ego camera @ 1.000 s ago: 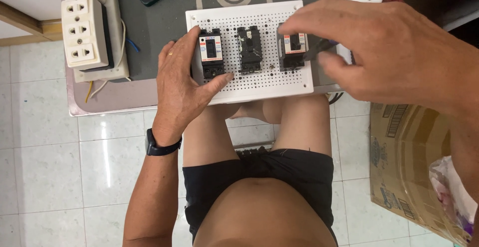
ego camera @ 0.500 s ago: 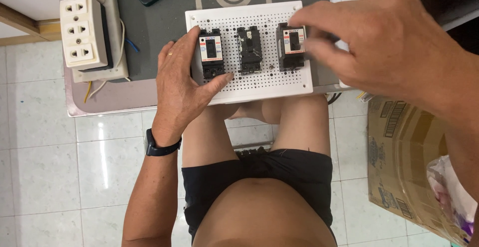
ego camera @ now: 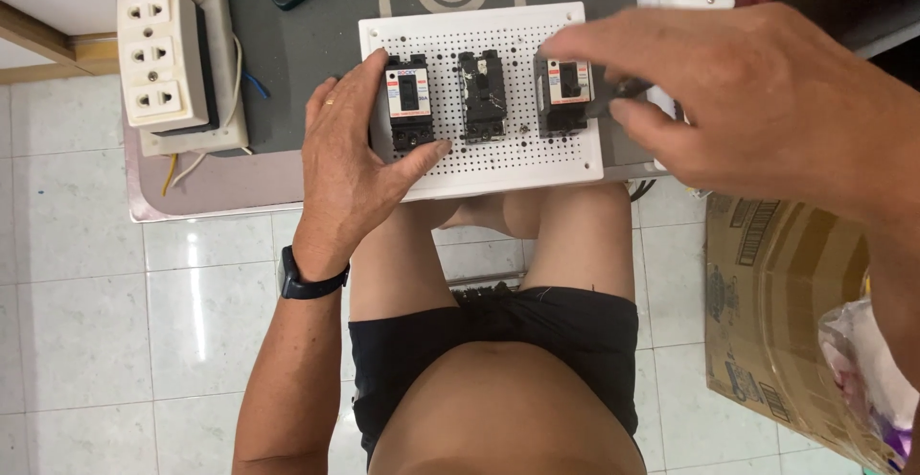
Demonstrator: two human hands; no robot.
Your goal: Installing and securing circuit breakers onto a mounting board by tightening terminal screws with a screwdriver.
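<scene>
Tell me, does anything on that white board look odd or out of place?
One thing stands out: the middle breaker on the white perforated board has a bare dark face, while the left breaker and right breaker each carry a light label. All three sit upright in a row. Nothing looks spilled or broken.

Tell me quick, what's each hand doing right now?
Left hand: open, flat on the white perforated mounting board, fingers beside the left black circuit breaker.
Right hand: pinching a thin dark tool at the right black circuit breaker.
</scene>
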